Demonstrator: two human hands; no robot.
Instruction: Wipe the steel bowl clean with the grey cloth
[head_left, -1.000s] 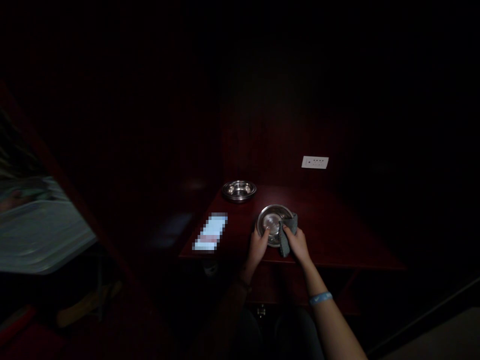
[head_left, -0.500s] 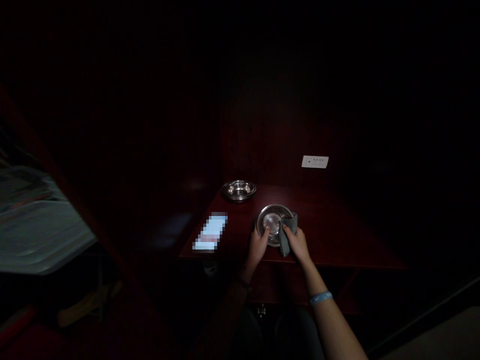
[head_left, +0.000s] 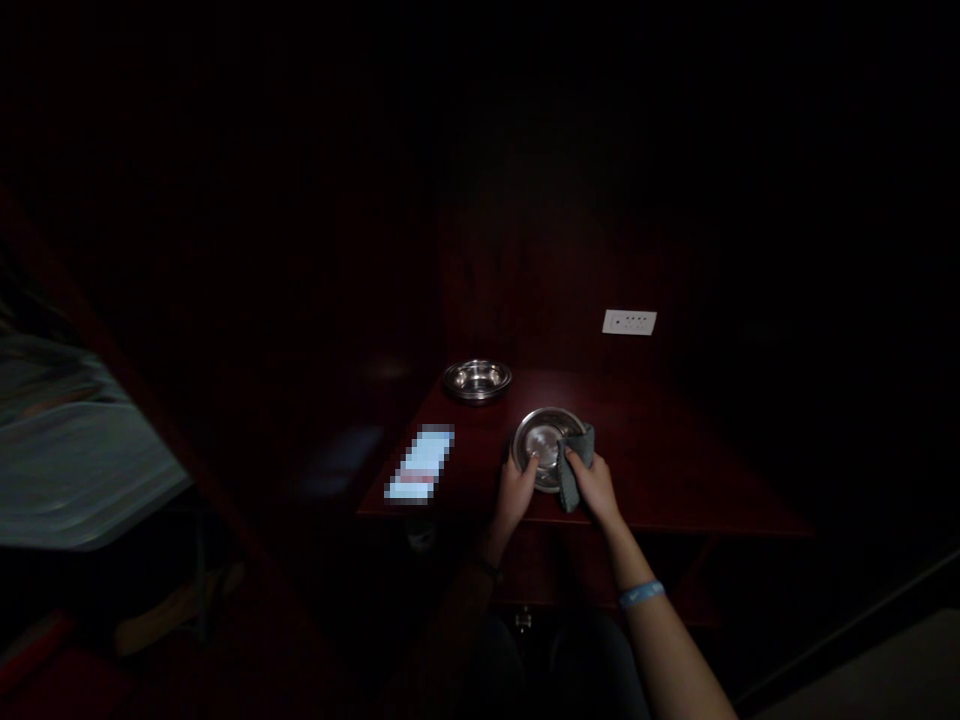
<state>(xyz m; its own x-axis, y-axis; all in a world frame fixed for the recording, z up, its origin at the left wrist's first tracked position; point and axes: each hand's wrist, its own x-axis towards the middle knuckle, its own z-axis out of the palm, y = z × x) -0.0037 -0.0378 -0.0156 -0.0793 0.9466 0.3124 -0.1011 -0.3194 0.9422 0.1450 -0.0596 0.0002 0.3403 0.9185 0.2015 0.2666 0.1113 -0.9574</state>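
Between my hands a shiny metal bowl (head_left: 541, 440) is tilted toward me, its inside facing up, near the front of the dark red table (head_left: 660, 490). My left hand (head_left: 515, 492) grips the bowl's left rim, thumb over the inside. At the right rim, my right hand (head_left: 595, 484) pinches a grey-green cloth (head_left: 571, 478) folded over the edge, with its thumb on top. Fingers under the bowl are hidden. Farther back on the left stands a stack of similar metal bowls (head_left: 478, 381); how many are in it I cannot tell.
A lit, blurred-out phone-like screen (head_left: 420, 464) lies at the table's left edge. On the dark back wall is a white socket plate (head_left: 629, 322). To the far left, beyond a partition edge, sits a pale translucent plastic lid or box (head_left: 90, 475). The surroundings are very dark.
Almost nothing differs. Both hands, the cloth and the bowl keep the same position, and the view has shifted very slightly.
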